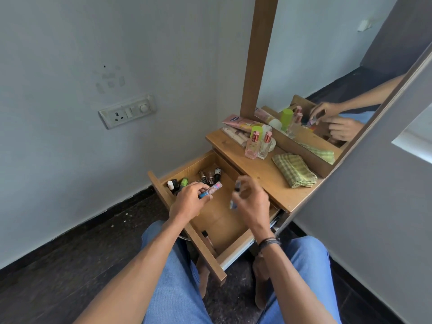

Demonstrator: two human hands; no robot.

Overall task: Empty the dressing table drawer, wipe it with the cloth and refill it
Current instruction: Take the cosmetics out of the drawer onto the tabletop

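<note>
The wooden drawer [224, 220] of the dressing table stands pulled out over my knees. My left hand [189, 202] pinches a small pink-and-blue tube [211, 189] above the drawer. My right hand [251, 202] grips a thin dark pen-like stick [235, 195], blurred, over the drawer's right side. Several small bottles [205, 177] stand at the drawer's far end and a few more [177, 183] in its far left corner. A folded green checked cloth [293, 169] lies on the tabletop [264, 174].
Two clear perfume bottles with pink caps [258, 143], a green-capped bottle and pink tubes [240, 123] stand at the back of the tabletop against the mirror [327, 66]. A switchboard [127, 111] is on the wall at left. My jeans-clad knees flank the drawer front.
</note>
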